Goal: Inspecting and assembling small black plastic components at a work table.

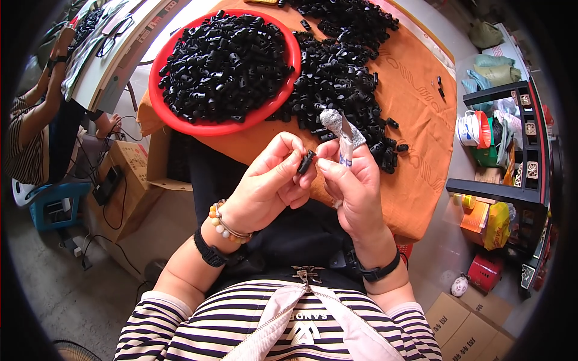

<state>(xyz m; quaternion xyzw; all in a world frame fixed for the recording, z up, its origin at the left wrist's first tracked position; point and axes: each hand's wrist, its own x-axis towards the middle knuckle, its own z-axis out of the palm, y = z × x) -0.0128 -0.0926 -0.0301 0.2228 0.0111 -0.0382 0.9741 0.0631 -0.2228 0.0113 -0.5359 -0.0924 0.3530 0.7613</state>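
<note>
A round table draped in an orange patterned cloth (415, 108) fills the upper middle of the view. On its left part sits a wide, shallow red plastic basin (180, 120), heaped with small black plastic clips (226, 63). Just to the right of the basin, touching its rim, a loose pile of the same black plastic pieces (346, 72) spreads over the cloth, thinning into a few strays near the table's near edge.

At the left stands a brown cardboard box (129, 174) with its flaps open, beside a blue plastic stool (51, 201); another person's arm (45, 90) reaches up to a neighbouring white table there. At the right is a dark shelf unit (524, 144) crowded with bags and containers.

Below the table edge, the two hands are brought together over the lap. The left hand (265, 186), with a beaded bracelet and a black band at the wrist, pinches one small black plastic clip (306, 162) between thumb and fingertips. The right hand (355, 186), its forefinger wrapped in silvery tape, meets the same clip from the other side with thumb and finger. The clip is held clear of the table, just in front of the cloth's near edge; its long axis runs tilted, upper end toward the right and the table, lower end toward the left.
</note>
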